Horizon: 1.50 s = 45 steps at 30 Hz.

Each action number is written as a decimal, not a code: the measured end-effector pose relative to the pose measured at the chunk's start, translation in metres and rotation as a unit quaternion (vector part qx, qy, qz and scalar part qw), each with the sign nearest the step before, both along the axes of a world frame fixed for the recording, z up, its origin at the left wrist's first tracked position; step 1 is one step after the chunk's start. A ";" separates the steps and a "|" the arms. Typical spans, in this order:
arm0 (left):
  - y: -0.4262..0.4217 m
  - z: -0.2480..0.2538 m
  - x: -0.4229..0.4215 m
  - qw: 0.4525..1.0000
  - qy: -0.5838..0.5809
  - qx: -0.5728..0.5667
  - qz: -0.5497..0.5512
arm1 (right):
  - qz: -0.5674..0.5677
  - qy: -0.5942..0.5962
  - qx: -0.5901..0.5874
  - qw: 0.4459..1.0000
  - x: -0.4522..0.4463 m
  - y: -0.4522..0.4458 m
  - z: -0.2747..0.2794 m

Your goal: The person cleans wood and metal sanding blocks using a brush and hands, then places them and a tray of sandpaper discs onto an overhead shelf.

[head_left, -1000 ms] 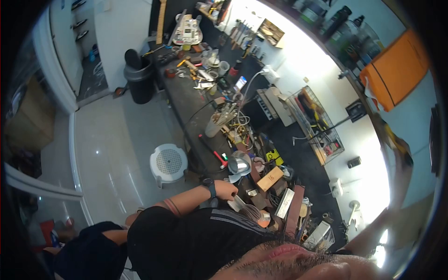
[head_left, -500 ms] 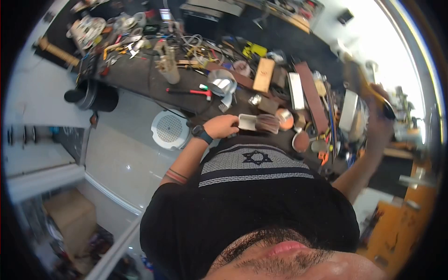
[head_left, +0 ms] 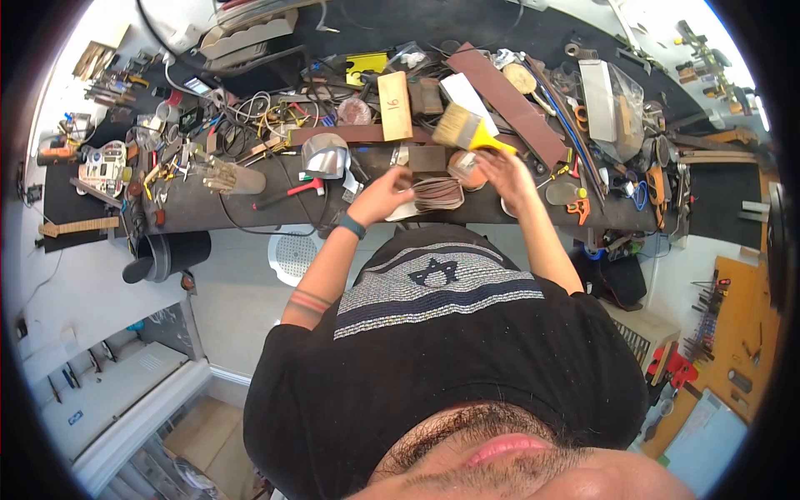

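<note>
My left hand, with a dark watch at the wrist, is at the bench's front edge. Its fingers are curled beside a brown ribbed bundle; what they pinch is hidden. Part of a white piece shows under them. My right hand holds a wide paintbrush with a yellow handle, its pale bristles pointing left over the bench. A round orange-brown item lies just left of the right hand. A dark brown block is behind the bundle.
On the bench are a wooden block marked 16, a long brown strip, a metal container, a red-handled hammer, a jar of sticks and many tools. A white stool stands below the front edge.
My right hand has come down from the right with the paintbrush, to above the bench. My left hand remains by the ribbed bundle. The view has turned and now faces the bench squarely.
</note>
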State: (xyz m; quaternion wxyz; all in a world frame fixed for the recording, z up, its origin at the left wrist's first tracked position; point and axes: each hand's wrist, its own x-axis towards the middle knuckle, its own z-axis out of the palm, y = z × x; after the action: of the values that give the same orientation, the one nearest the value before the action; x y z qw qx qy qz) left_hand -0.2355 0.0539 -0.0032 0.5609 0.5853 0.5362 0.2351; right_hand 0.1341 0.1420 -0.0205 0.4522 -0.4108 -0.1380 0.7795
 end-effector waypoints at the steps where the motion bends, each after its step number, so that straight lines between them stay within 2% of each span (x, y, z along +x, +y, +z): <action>1: 0.014 -0.013 0.014 0.991 -0.103 -0.049 0.066 | 0.024 0.008 -0.023 0.999 -0.003 -0.003 -0.007; 2: 0.027 0.000 0.030 0.967 -0.165 -0.146 0.124 | 0.089 -0.038 -0.047 0.994 0.000 -0.006 0.000; 4: 0.051 -0.011 0.053 0.961 -0.129 -0.177 0.172 | 0.178 -0.115 -0.096 0.973 0.011 -0.005 -0.006; 7: 0.074 -0.008 0.077 0.963 -0.105 -0.173 0.181 | 0.178 -0.300 0.045 0.936 0.028 0.003 -0.003; 9: 0.083 -0.007 0.085 0.973 -0.082 -0.152 0.154 | 0.091 -0.426 0.205 0.876 0.027 0.036 -0.010; 10: 0.084 -0.005 0.090 0.976 -0.061 -0.128 0.163 | 0.087 -0.545 0.295 0.780 0.025 0.051 -0.006; 11: 0.083 -0.011 0.092 0.981 -0.042 -0.093 0.163 | 0.080 -0.645 0.377 0.660 0.014 0.064 0.011; 14: 0.073 -0.023 0.094 0.984 0.016 0.006 0.177 | 0.192 -0.737 0.382 0.523 -0.011 0.102 -0.001; 16: 0.060 -0.002 0.103 0.978 0.057 0.060 0.193 | 0.222 -0.727 0.399 0.512 -0.018 0.117 -0.002; 17: 0.054 0.007 0.107 0.977 0.042 0.065 0.201 | 0.235 -0.723 0.406 0.507 -0.020 0.124 -0.001; 18: 0.049 0.013 0.108 0.976 0.028 0.070 0.205 | 0.204 -0.720 0.404 0.526 -0.021 0.130 -0.006; 21: 0.049 0.010 0.108 0.977 -0.032 0.017 0.208 | 0.136 -0.638 0.381 0.655 -0.002 0.150 -0.014; 22: 0.050 0.004 0.110 0.979 -0.042 0.007 0.201 | 0.175 -0.634 0.371 0.655 -0.001 0.153 -0.017; 25: 0.068 -0.003 0.120 0.985 -0.052 -0.041 0.156 | 0.254 -0.724 0.308 0.562 -0.031 0.135 0.011; 26: 0.079 0.002 0.126 0.990 -0.039 -0.047 0.127 | 0.230 -0.729 0.323 0.558 -0.040 0.127 0.016; 27: 0.084 0.008 0.136 0.991 0.065 0.074 0.085 | 0.162 -0.737 0.374 0.539 -0.049 0.124 0.002; 28: 0.092 0.022 0.142 0.992 0.061 0.105 0.036 | 0.207 -0.712 0.351 0.573 -0.054 0.131 -0.001; 29: 0.101 -0.008 0.148 0.995 -0.018 0.081 0.056 | 0.234 -0.708 0.330 0.579 -0.057 0.135 0.002; 30: 0.105 0.014 0.148 0.982 -0.010 0.188 0.005 | 0.252 -0.707 0.308 0.585 -0.059 0.142 -0.004; 31: 0.112 0.009 0.150 0.984 -0.007 0.179 0.007 | 0.184 -0.706 0.376 0.571 -0.053 0.144 -0.027; 32: 0.114 0.017 0.146 0.977 -0.018 0.210 0.008 | 0.158 -0.683 0.352 0.620 -0.051 0.139 -0.010; 33: 0.109 0.035 0.141 0.982 -0.018 0.183 0.033 | 0.157 -0.652 0.351 0.653 -0.050 0.138 0.010; 34: 0.106 0.053 0.135 0.991 -0.088 0.078 0.069 | 0.130 -0.529 0.362 0.756 -0.042 0.146 -0.001; 35: 0.111 0.031 0.134 0.978 -0.161 0.072 0.109 | 0.140 -0.456 0.319 0.819 -0.042 0.138 0.022; 36: 0.108 0.044 0.130 0.964 -0.218 0.019 0.153 | 0.112 -0.401 0.301 0.858 -0.038 0.142 0.004; 38: 0.102 0.083 0.129 0.928 -0.309 -0.083 0.188 | 0.129 -0.393 0.332 0.848 -0.047 0.107 0.064; 39: 0.103 0.097 0.130 0.893 -0.395 -0.090 0.194 | 0.128 -0.378 0.353 0.846 -0.052 0.094 0.086; 40: 0.105 0.107 0.131 0.851 -0.476 -0.100 0.197 | 0.195 -0.510 0.429 0.720 -0.048 0.086 0.109; 41: 0.105 0.110 0.132 0.802 -0.552 -0.113 0.197 | 0.166 -0.537 0.538 0.628 -0.055 0.066 0.137; 42: 0.108 0.110 0.128 0.781 -0.586 -0.130 0.173 | 0.165 -0.513 0.570 0.620 -0.066 0.049 0.163; 43: 0.110 0.101 0.130 0.791 -0.572 -0.115 0.187 | 0.163 -0.491 0.599 0.611 -0.079 0.037 0.179; 45: 0.095 0.120 0.140 0.807 -0.537 -0.069 0.237 | 0.182 -0.502 0.635 0.558 -0.102 0.035 0.165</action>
State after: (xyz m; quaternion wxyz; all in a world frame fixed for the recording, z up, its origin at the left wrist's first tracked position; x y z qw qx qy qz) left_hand -0.0957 0.1493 0.1169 0.7251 0.1808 0.2864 0.5996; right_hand 0.0324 0.1770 0.1448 0.3024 -0.3082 -0.8741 0.2227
